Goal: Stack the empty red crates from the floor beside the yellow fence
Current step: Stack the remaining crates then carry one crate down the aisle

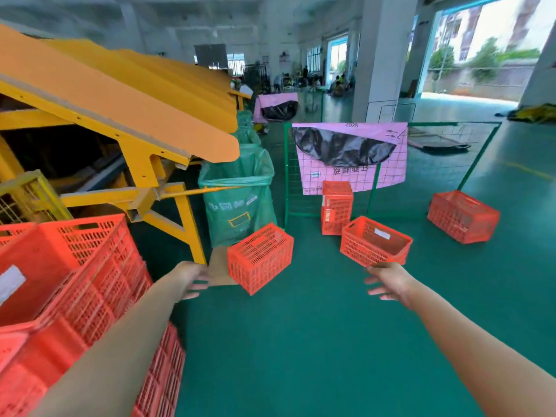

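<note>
A stack of red crates (75, 284) fills the near left, next to a yellow mesh fence panel (27, 197). Loose red crates lie on the green floor: one upside down (260, 257) just beyond my left hand, one tilted with its opening showing (374, 240) just beyond my right hand, one standing on end (336, 207) by the green fence, and one far right (463, 216). My left hand (192, 279) and my right hand (388, 282) both reach forward, fingers apart, holding nothing.
A yellow conveyor frame (129, 121) slopes overhead at left, its leg near my left hand. A green sack (240, 200) hangs beneath it. A green wire fence (301, 176) with a pink sheet stands behind the crates. Cardboard (218, 266) lies on the floor.
</note>
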